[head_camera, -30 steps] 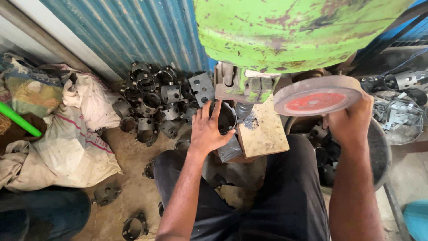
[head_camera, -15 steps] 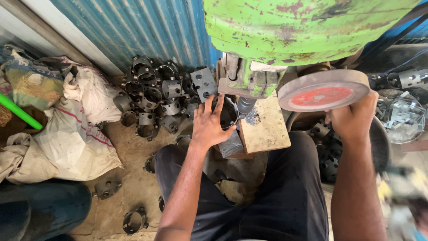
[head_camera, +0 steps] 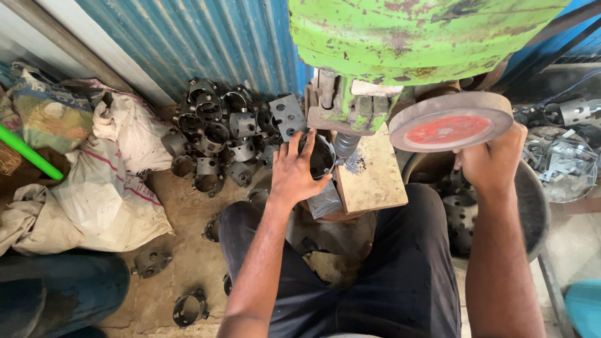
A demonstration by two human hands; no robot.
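The machine housing [head_camera: 413,34] is bright green, mottled with rust-brown patches. Just below it, the handwheel [head_camera: 451,128] shows a dull brown rim around a red centre. Left of the housing, the corrugated wall [head_camera: 200,44] carries blue-grey vertical ribbing. Beneath the housing, the block [head_camera: 372,178] is pale tan, with a dark grey speckle of filings. The metal rings [head_camera: 216,134], left of the housing, are dark grey (uniformly so). Far left of it, the sacks [head_camera: 116,188] are off-white with thin red stripes, and the rod [head_camera: 28,153] is vivid green.
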